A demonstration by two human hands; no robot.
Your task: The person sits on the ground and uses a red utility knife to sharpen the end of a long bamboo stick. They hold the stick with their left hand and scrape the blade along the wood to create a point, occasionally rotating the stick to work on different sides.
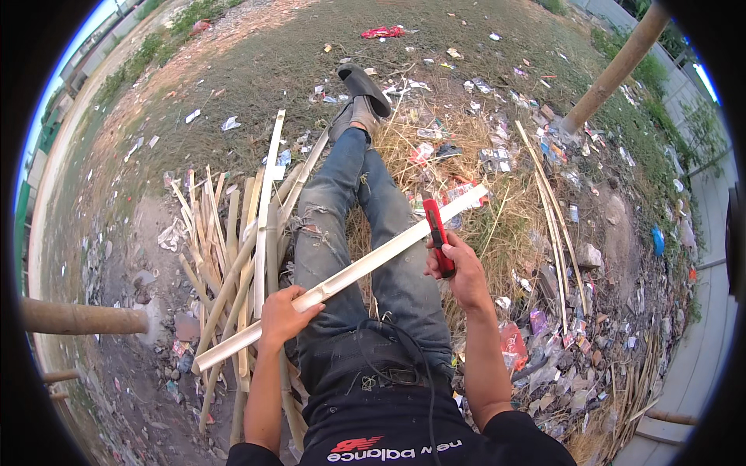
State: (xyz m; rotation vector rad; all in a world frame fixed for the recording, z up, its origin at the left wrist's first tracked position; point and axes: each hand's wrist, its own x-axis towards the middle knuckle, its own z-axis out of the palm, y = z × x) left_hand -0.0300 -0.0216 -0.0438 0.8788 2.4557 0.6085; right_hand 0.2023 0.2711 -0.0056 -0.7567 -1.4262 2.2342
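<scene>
Across my lap lies a split bamboo strip (pixel 381 256), pale and hollow on its upward face, slanting from lower left to upper right. My left hand (pixel 284 314) is closed round its lower part, close to a node, with the thumb on top. In my right hand (pixel 462 273) is a red and black utility knife (pixel 436 225), held upright against the strip's near edge. Whether its blade is out I cannot make out. My legs in worn jeans (pixel 334 210) stretch ahead, crossed at the ankles.
Left of my legs, several bamboo pieces (pixel 206 256) lie in a loose heap. Two long thin strips (pixel 553 225) rest on the ground at right. Bamboo posts stand at left (pixel 85 317) and upper right (pixel 618 68). Dry straw (pixel 497 233) and scattered litter cover the ground.
</scene>
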